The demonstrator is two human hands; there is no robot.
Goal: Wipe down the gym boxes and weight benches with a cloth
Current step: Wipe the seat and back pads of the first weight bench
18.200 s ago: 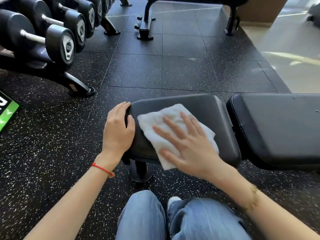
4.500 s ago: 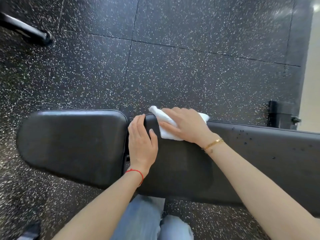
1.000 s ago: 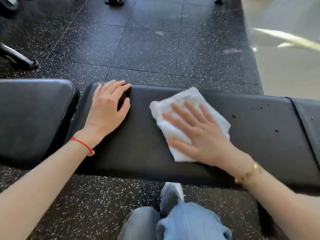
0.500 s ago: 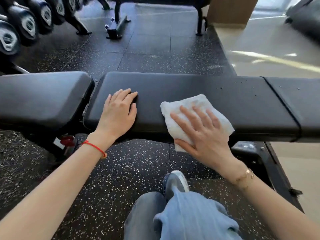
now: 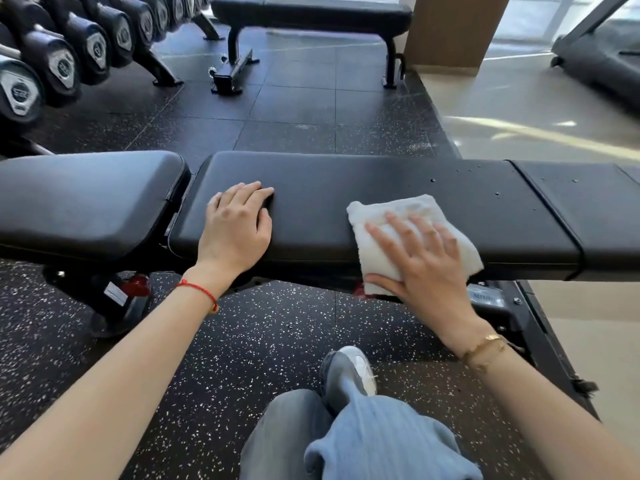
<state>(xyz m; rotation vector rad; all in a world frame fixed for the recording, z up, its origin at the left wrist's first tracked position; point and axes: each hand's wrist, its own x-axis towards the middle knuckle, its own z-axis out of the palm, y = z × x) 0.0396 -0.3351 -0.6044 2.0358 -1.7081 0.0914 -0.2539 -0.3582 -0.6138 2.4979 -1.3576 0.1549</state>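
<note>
Head view, looking forward and down.

Weight bench (image 5: 311, 188) — black padded, lying across the frame from left to right; a separate seat pad (image 5: 86, 199) sits at its left end, with a narrow gap between the two. A few small droplets or specks show on the pad's right portion.

Cloth (image 5: 408, 216) — white, folded, lying on the long pad right of centre, its near edge draped over the front edge of the bench.

Right hand (image 5: 420, 265) — laid flat on the cloth, fingers straight and spread, pressing it to the pad; a gold bracelet (image 5: 485, 348) at the wrist.

Left hand (image 5: 235, 230) — palm down on the bare pad near its left end, fingers extended and together, holding nothing; well apart from the cloth. A red string bracelet (image 5: 199, 292) at the wrist.

Dumbbell rack (image 5: 62, 60) — upper left, dark dumbbells in a row.

Second bench (image 5: 311, 12) — flat, black, beyond on the speckled rubber floor (image 5: 259, 341).

Treadmill (image 5: 602, 60) — upper right, on the pale floor.

Person's jeans (image 5: 363, 441) and a grey shoe (image 5: 346, 372) — bottom centre.
</note>
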